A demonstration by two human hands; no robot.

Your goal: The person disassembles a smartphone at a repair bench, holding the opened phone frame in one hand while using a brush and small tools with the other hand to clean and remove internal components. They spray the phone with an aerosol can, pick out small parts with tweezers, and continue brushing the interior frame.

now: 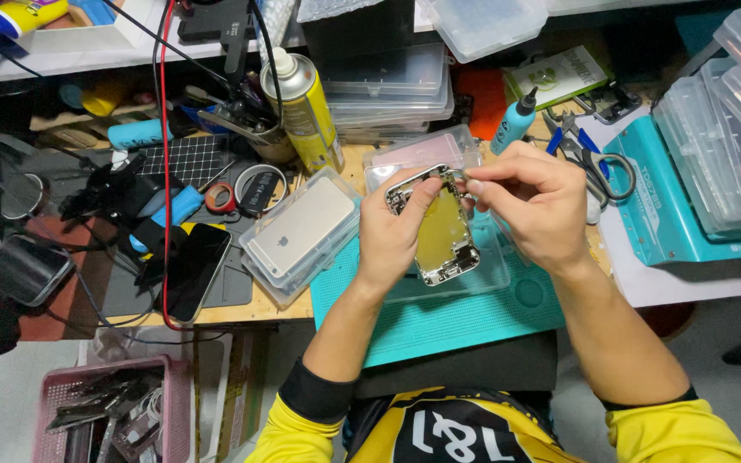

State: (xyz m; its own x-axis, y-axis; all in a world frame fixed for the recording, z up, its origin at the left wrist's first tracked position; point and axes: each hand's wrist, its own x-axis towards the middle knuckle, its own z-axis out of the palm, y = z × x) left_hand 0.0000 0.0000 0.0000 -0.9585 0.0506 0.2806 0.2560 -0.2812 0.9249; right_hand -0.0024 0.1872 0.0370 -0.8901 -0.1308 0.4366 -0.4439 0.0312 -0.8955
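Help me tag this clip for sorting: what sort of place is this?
Most likely a phone repair bench. Both hands hold an opened phone housing over a teal work mat, a phone back shell lies in a clear tray, and pliers sit nearby.

Teal mat; yellow spray can; pink basket; red cable.

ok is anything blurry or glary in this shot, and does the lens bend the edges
Head view: even overhead light, soft shadows; the phone frame in the left hand and right hand is sharp enough, its inner plate shining yellow. Glare sits on the clear boxes and the spray can. Wide lens bows the shelf edge; the pink basket looks a bit softer.
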